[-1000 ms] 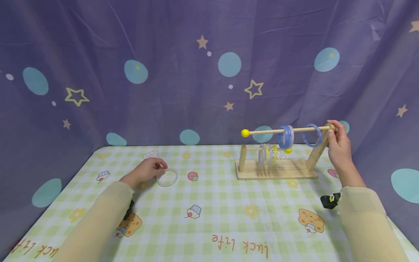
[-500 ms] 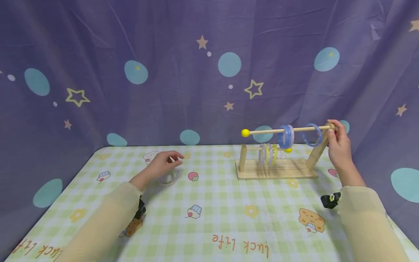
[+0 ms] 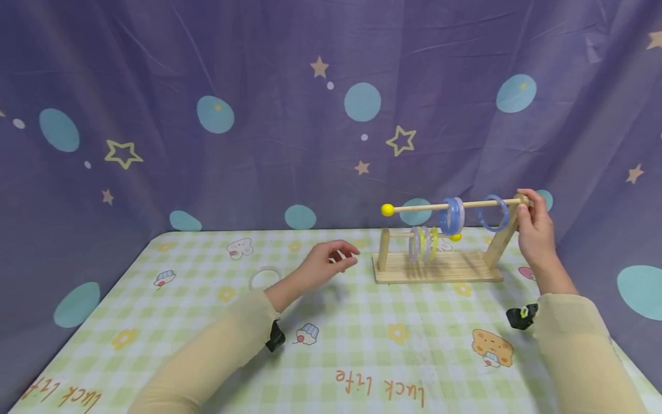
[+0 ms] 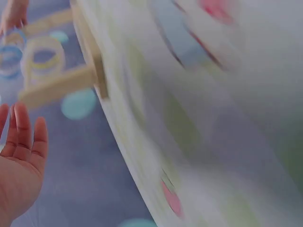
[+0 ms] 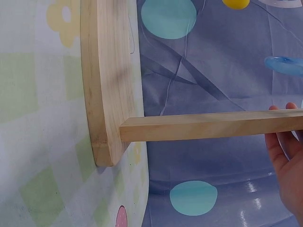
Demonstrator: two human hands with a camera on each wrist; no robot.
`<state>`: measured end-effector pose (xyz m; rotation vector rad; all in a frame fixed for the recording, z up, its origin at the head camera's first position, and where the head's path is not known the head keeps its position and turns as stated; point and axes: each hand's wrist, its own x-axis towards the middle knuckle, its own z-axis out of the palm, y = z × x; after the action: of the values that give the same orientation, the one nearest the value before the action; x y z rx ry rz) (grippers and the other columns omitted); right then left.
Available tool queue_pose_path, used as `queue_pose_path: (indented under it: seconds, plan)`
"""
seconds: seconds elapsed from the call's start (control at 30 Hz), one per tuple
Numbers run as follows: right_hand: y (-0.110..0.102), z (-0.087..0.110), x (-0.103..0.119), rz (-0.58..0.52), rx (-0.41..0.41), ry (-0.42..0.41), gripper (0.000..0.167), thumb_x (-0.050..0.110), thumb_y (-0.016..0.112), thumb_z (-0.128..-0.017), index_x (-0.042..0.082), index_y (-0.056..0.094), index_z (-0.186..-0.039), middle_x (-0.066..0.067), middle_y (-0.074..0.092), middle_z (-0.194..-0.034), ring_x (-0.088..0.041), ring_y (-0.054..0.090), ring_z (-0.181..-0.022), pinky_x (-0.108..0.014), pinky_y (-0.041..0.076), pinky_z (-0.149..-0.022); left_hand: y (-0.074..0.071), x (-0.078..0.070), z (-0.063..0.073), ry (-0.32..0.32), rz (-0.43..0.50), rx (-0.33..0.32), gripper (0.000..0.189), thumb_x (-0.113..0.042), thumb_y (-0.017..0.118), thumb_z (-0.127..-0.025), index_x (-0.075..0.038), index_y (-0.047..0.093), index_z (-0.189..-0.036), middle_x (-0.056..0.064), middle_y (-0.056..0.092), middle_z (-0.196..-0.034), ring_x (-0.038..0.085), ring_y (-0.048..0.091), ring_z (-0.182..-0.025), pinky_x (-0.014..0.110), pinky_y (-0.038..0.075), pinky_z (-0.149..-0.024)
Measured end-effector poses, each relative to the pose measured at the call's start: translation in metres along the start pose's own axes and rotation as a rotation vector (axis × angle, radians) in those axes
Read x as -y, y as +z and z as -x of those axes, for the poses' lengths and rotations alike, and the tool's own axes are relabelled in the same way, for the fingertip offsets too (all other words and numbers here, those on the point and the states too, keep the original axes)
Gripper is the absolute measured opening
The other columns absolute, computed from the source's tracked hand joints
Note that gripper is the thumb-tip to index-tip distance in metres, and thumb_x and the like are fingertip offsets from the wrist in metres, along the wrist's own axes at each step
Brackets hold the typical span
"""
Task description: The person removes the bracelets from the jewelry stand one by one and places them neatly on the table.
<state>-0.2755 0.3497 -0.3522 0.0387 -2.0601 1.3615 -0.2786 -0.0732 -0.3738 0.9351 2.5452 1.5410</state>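
A wooden bangle rack (image 3: 439,275) stands at the right of the table. Its upper rod ends in a yellow ball (image 3: 387,210) and carries blue and pale lilac bangles (image 3: 454,217), plus a single blue bangle (image 3: 506,215) nearer the post. Lilac and yellow bangles (image 3: 434,247) hang on the lower rod. My right hand (image 3: 537,230) grips the top of the tall post (image 5: 208,126). To the left of the rack, my left hand (image 3: 323,265) hovers over the table with loosely bent fingers and holds nothing. Behind its wrist lies a clear bangle (image 3: 250,280), partly covered by the forearm.
A green checked cloth with printed pictures covers the table (image 3: 351,322). A purple curtain (image 3: 269,115) with stars and ovals hangs behind and at both sides. A black wrist device (image 3: 521,317) shows beneath the right sleeve, and another (image 3: 276,336) beneath the left.
My left hand has left the clear bangle and moved right toward the rack. The bangle stays flat on the cloth. My right hand and the rack have not visibly moved.
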Motion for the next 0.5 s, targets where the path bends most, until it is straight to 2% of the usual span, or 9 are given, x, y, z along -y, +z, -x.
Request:
queue_pose_path:
  seconds: [0.1, 0.23, 0.37, 0.5]
  plan:
    - [0.001, 0.0, 0.001, -0.002, -0.002, 0.0, 0.037, 0.013, 0.035, -0.105, 0.01, 0.042, -0.142, 0.018, 0.051, -0.104, 0.003, 0.053, -0.092, -0.014, 0.041, -0.076, 0.017, -0.012, -0.009, 0.034, 0.031, 0.016, 0.02, -0.012, 0.067, -0.093, -0.005, 0.068, -0.111, 0.003, 0.066, -0.095, 0.016, 0.062, -0.071, 0.031, 0.053, -0.061]
    - [0.0, 0.0, 0.002, -0.017, 0.001, 0.001, 0.037, 0.013, 0.035, -0.105, 0.01, 0.042, -0.142, 0.019, 0.051, -0.104, 0.006, 0.053, -0.091, -0.012, 0.041, -0.077, 0.04, -0.025, -0.025, 0.067, 0.054, 0.041, 0.021, -0.013, 0.067, -0.094, -0.005, 0.067, -0.113, 0.004, 0.067, -0.097, 0.019, 0.062, -0.074, 0.029, 0.052, -0.064]
    - [0.001, 0.004, 0.011, -0.019, -0.004, -0.01, 0.036, 0.011, 0.036, -0.105, 0.008, 0.044, -0.139, 0.014, 0.052, -0.098, 0.001, 0.052, -0.085, -0.014, 0.042, -0.072, 0.061, -0.033, -0.04, 0.061, 0.087, 0.058, 0.021, -0.015, 0.066, -0.094, -0.007, 0.067, -0.114, 0.002, 0.067, -0.099, 0.025, 0.063, -0.078, 0.028, 0.052, -0.066]
    - [0.002, 0.01, 0.025, -0.015, -0.007, -0.035, 0.035, 0.01, 0.037, -0.104, 0.004, 0.043, -0.138, 0.011, 0.052, -0.092, -0.005, 0.048, -0.079, -0.015, 0.039, -0.067, 0.081, -0.041, -0.052, 0.056, 0.111, 0.044, 0.023, -0.015, 0.067, -0.093, -0.006, 0.067, -0.115, 0.0, 0.066, -0.1, 0.016, 0.062, -0.077, 0.023, 0.051, -0.069]
